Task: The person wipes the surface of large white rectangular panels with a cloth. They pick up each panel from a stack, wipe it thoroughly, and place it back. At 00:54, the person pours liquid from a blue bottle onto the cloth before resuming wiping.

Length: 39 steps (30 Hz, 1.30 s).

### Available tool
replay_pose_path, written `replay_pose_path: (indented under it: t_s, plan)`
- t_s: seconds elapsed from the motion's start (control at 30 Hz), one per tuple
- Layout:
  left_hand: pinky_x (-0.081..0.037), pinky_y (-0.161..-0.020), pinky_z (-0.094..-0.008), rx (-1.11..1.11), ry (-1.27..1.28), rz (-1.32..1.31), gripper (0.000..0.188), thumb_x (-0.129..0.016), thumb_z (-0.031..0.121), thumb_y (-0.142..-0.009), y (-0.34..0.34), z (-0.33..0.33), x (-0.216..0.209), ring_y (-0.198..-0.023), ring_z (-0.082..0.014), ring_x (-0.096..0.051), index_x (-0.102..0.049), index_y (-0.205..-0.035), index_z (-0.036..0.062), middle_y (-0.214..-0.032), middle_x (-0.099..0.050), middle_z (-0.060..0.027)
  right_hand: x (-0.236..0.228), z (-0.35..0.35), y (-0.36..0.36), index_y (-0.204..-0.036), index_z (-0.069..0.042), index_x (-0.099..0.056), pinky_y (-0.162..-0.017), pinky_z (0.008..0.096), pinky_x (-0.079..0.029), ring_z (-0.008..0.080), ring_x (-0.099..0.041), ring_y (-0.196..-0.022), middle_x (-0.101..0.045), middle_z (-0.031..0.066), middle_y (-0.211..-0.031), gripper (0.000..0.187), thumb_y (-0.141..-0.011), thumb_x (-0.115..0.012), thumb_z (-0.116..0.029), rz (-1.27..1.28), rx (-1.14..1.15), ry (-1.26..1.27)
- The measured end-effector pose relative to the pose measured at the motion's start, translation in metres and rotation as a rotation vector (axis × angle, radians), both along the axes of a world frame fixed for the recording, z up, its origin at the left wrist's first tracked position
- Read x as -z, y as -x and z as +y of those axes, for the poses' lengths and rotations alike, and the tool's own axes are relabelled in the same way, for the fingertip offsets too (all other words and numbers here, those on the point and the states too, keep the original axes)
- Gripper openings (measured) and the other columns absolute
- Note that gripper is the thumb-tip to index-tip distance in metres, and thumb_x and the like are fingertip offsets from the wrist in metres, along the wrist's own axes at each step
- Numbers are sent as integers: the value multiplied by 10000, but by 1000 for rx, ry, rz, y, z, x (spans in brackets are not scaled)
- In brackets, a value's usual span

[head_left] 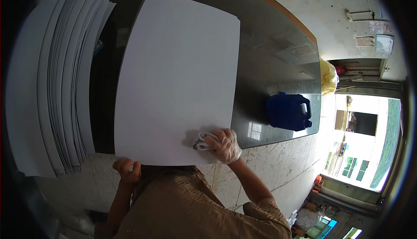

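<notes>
A large white sheet (178, 74) lies flat before me on a dark, glossy table; whether more sheets lie under it I cannot tell. At its near left corner, the bare fingers of my left hand (127, 170) are curled against the edge. My right hand (226, 147) wears a thin clear glove and rests near the sheet's near right corner. Its fingers are closed around a crumpled white cloth (202, 141) with dark edging, which is against the sheet's surface.
To the left stands a thick, fanned pile of white sheets (52, 82). A blue plastic jerrycan (286, 112) is on the right part of the glossy table (260, 65). Beyond the table's right end are a yellow plastic bag (328, 77) and a bright window (360, 139).
</notes>
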<state>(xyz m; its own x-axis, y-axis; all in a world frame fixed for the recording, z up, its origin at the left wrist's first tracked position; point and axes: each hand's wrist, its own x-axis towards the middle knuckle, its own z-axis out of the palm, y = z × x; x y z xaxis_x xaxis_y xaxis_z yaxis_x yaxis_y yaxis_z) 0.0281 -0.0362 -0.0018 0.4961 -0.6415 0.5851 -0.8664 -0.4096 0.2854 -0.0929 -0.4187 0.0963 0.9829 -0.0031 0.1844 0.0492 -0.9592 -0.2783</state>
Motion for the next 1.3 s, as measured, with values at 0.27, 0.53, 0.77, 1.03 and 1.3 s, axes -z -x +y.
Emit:
replay_pose_path:
  t_s: [0.27, 0.53, 0.77, 1.03, 1.3]
  plan:
    - [-371, -869, -476, -87, -64, 175, 323, -657, -16, -828, 19, 3, -15, -1039, -292, -475, -584, -1093, 153, -1115, -500, -66, 16, -225, -295, -1304, -218, -638, -1008, 404, -464, 340, -587, -1123, -638, 132, -1200, 485, -894, -655, -475, 7, 471, 250]
    - [-378, -918, -484, -168, -66, 311, 285, -646, -31, -836, 19, -16, -53, -1094, -319, -486, -598, -1078, 111, -1178, -517, -96, 28, -209, -273, -1291, -221, -643, -938, 420, -497, 338, -614, -1069, -656, 134, -1153, 472, -893, -652, -474, -30, 461, 270]
    - [-386, -973, -497, -446, 47, 424, 421, -632, 72, -891, 18, -21, -71, -1129, -379, -487, -526, -1292, -2, -1255, -465, -192, 12, -4, 23, -1183, -195, -643, -818, 499, -469, 348, -557, -1011, -570, 96, -1116, 581, -643, -850, -252, -63, 197, 82]
    - [-468, -899, -338, -316, 382, 1222, 542, -648, 161, -957, 14, 13, -63, -1121, -206, -518, -421, -1420, -5, -1303, -462, -143, 18, 72, 149, -1263, 10, -606, -837, 435, -513, 358, -648, -928, -643, 212, -1031, 452, -913, -662, -270, -232, 899, -379]
    - [-520, -879, -379, -430, 793, 1615, 556, -646, 117, -943, 0, 8, -97, -1086, -224, -580, -414, -1419, -51, -1249, -547, -134, 22, 39, 122, -1312, 39, -558, -939, 364, -476, 269, -620, -1068, -635, 167, -1162, 539, -948, -662, -345, -407, 907, -616]
